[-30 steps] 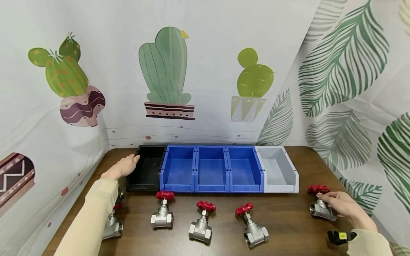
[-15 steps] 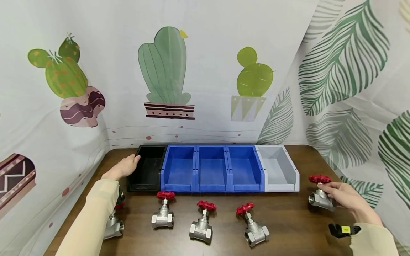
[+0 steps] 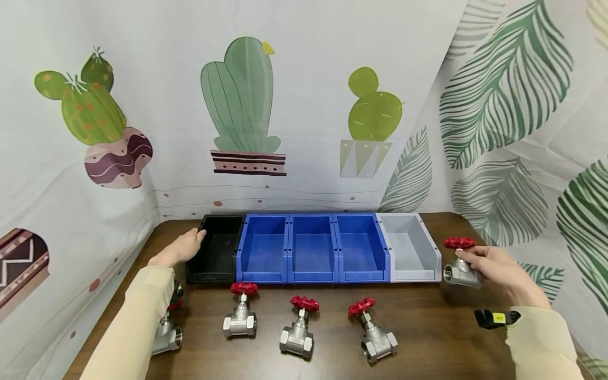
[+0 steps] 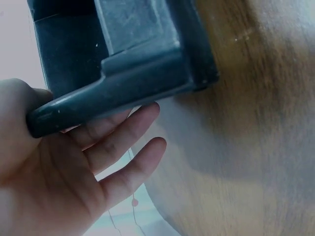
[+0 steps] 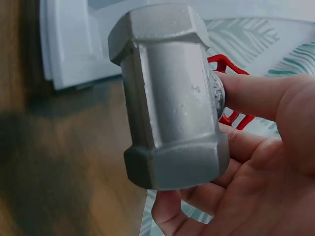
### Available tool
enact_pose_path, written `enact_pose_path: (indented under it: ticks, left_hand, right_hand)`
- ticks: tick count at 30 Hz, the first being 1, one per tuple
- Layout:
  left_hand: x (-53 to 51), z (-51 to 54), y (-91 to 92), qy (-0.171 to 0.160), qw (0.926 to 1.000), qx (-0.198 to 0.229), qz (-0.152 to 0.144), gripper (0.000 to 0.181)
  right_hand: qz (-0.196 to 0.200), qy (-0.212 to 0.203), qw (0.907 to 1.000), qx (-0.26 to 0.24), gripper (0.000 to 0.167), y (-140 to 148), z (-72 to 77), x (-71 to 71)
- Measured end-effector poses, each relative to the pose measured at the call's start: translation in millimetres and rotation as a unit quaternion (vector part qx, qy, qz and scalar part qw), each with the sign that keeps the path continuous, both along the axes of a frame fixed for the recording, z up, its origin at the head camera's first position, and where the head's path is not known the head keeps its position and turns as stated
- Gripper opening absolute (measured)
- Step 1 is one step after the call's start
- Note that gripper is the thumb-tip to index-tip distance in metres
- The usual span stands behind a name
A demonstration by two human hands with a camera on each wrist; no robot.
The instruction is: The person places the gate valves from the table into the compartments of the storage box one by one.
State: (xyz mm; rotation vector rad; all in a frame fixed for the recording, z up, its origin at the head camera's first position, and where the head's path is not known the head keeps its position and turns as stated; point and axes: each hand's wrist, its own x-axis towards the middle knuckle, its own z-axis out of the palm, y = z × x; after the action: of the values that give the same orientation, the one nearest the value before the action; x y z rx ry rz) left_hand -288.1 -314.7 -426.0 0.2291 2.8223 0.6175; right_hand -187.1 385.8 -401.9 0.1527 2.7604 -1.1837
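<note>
My left hand (image 3: 179,249) grips the left side wall of a black bin (image 3: 218,254) at the left end of a bin row. In the left wrist view its thumb lies over the wall's edge and the other fingers (image 4: 129,135) are outside. To the right of the light grey bin (image 3: 409,248), my right hand (image 3: 500,272) holds a steel gate valve (image 3: 462,274) with a red handwheel (image 3: 458,243). Thumb and fingers pinch it at the neck below the wheel; the right wrist view shows the hexagonal-ended body (image 5: 172,98) lifted off the table.
Three blue bins (image 3: 311,248) stand between the black and grey ones. In front lie more red-wheeled valves: left (image 3: 240,319), middle (image 3: 297,338) and right (image 3: 377,340). Another valve (image 3: 167,338) is partly hidden by my left sleeve. A printed curtain (image 3: 309,105) hangs behind the brown table (image 3: 427,327).
My right hand has lifted the valve and carried it up and left toward the grey bin. My left hand keeps its hold on the black bin. The view has shifted slightly.
</note>
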Motion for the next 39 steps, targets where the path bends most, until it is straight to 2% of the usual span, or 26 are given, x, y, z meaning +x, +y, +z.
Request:
enact_pose_path:
  ticks: [3, 10, 19, 27, 34, 39]
  left_hand:
    - [-0.1, -0.4, -0.8, -0.002, 1.0000, 0.005, 0.003, 0.065]
    - [-0.3, -0.4, -0.2, -0.011, 0.9998, 0.019, 0.006, 0.065]
    - [-1.2, -2.9, 1.9, 0.015, 0.9998, 0.006, 0.012, 0.063]
    - [-3.3, -6.6, 1.7, 0.013, 0.9997, 0.009, 0.017, 0.061]
    - [-2.6, -7.9, 2.6, 0.022, 0.9996, 0.007, 0.016, 0.059]
    - [-1.1, -4.7, 2.2, 0.016, 0.9998, 0.005, 0.015, 0.060]
  right_hand:
    - [0.006, 0.002, 0.9998, 0.018, 0.046, -4.8, 4.3, -6.1]
    - [0.013, 0.006, 0.9998, 0.013, 0.048, -17.5, 8.8, -18.7]
    - [0.029, 0.016, 0.9989, 0.032, 0.050, -32.2, 14.8, -35.1]
    - [0.032, 0.025, 0.9991, -0.008, 0.043, -45.2, 10.9, -45.9]
    - [0.040, 0.031, 0.9987, 0.009, 0.044, -52.2, 8.3, -55.7]
    - [0.051, 0.033, 0.9981, 0.005, 0.042, -61.0, 9.3, -62.3]
